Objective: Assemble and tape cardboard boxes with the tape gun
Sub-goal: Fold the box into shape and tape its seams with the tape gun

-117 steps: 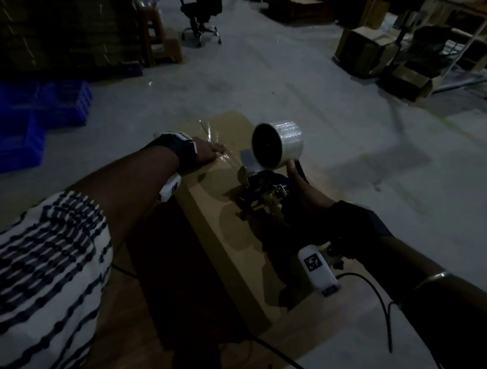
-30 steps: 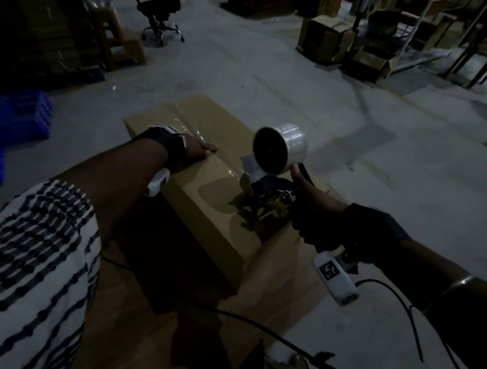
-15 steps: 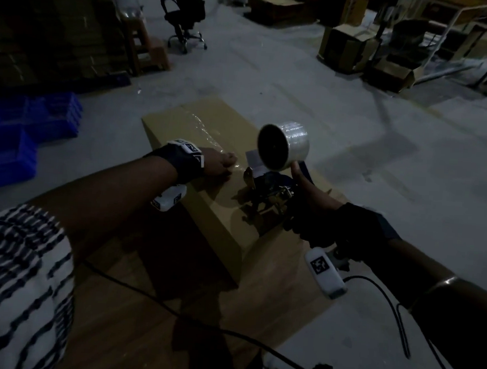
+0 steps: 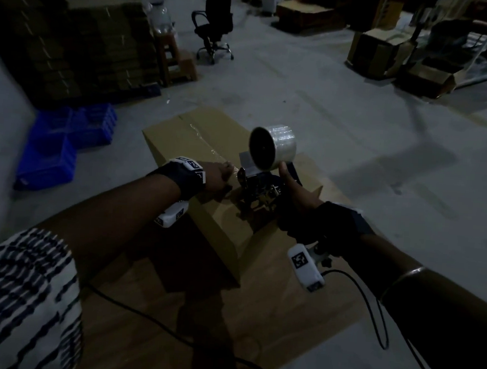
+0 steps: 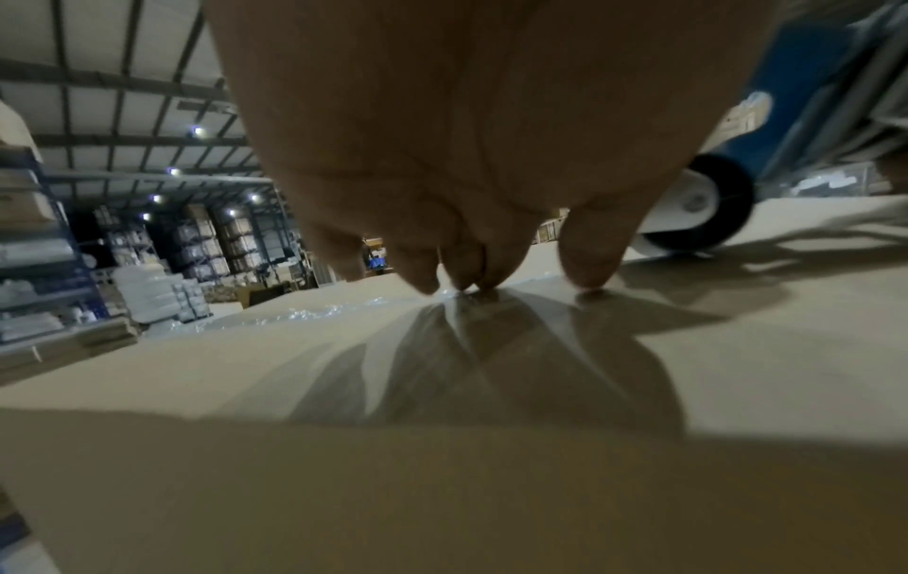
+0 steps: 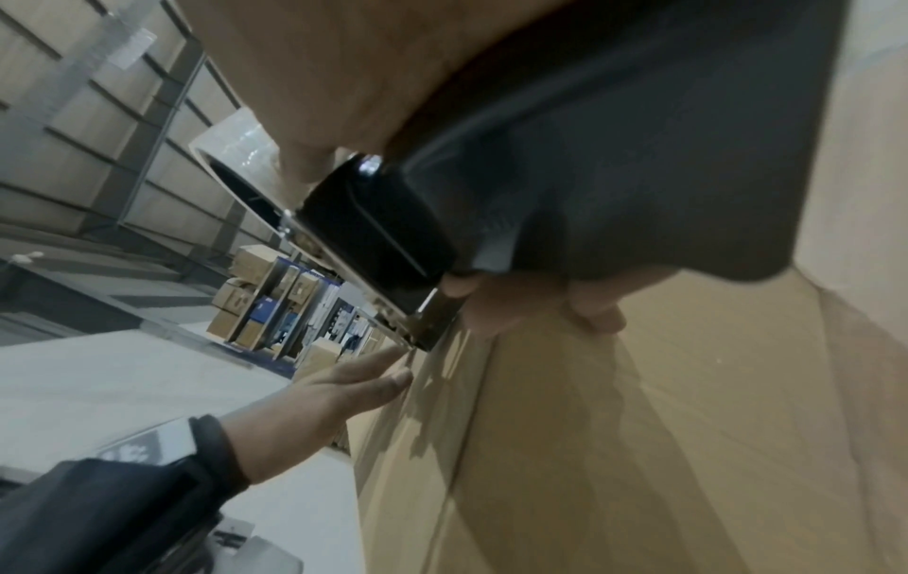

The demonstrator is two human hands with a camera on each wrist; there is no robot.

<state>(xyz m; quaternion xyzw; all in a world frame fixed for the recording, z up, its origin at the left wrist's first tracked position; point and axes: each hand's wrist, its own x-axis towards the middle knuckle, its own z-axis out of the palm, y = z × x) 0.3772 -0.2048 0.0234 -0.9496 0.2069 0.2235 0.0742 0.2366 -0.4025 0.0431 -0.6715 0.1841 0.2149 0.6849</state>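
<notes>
Head view: cardboard box [image 4: 206,207] closed, taped; right hand [image 4: 300,198] grips tape gun [image 4: 261,185]

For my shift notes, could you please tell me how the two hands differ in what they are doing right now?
The left hand lies with straight fingers pressing the tape strip onto the cardboard box; the right hand curls round the tape gun. The left holds nothing; the right carries the tool. Both work over the box top.

A closed brown cardboard box [image 4: 206,210] bears clear tape [image 4: 207,147] on its seam, the tape gun [image 4: 261,185] standing atop.
</notes>
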